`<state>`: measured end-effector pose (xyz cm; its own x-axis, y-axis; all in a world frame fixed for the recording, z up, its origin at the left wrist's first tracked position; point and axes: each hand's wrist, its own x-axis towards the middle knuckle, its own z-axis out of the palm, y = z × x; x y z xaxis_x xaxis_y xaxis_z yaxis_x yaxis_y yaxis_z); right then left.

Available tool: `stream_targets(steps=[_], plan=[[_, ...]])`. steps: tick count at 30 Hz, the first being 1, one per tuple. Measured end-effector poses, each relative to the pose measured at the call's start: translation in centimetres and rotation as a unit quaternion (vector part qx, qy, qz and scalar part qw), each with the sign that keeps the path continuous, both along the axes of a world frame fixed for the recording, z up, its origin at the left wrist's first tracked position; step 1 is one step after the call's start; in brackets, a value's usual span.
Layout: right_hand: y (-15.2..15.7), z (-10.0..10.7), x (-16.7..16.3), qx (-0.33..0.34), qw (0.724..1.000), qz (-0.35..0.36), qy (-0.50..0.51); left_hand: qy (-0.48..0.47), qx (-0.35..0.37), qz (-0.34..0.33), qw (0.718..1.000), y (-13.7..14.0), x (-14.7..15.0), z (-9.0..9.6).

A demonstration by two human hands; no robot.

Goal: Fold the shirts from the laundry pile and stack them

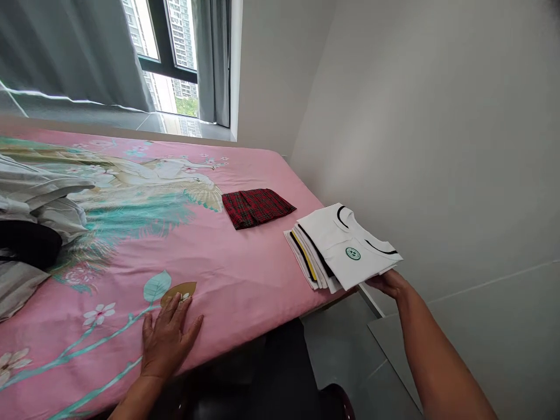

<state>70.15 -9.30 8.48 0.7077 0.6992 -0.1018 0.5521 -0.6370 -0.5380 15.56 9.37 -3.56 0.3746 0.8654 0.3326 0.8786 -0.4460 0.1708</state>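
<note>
A folded white shirt (328,233) with black collar trim and a round green badge lies over a stack of folded clothes (304,259) at the bed's right edge. My right hand (389,283) grips its near right side from below; the fingers are mostly hidden under the fabric. On the pink bedsheet (236,274), my left hand (168,338) rests flat with its fingers spread, holding nothing. Between the hands and farther back lies a folded red plaid garment (258,207).
Rumpled light-coloured clothes (48,195) and a black item (28,242) lie at the bed's left side. A grey wall (437,116) rises on the right. Grey curtains (74,52) hang by the window. A dark chair-like object is partly visible below the bed edge.
</note>
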Motion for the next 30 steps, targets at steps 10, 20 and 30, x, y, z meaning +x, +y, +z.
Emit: stream_targets(steps=[10,20,30], plan=[[0.9,4.9,-0.6,0.193,0.971,-0.010,-0.142,-0.020,0.004,-0.002,1.000,0.1,0.1,-0.3],[15.4,-1.7,-1.8,-0.107,0.932,0.185,-0.292,-0.003,-0.016,0.012,1.000,0.0,-0.2,-0.3],[15.1,-2.4,-1.8,-0.109,0.925,0.190,-0.310,0.000,-0.010,0.014,1.000,-0.1,-0.3,-0.3]])
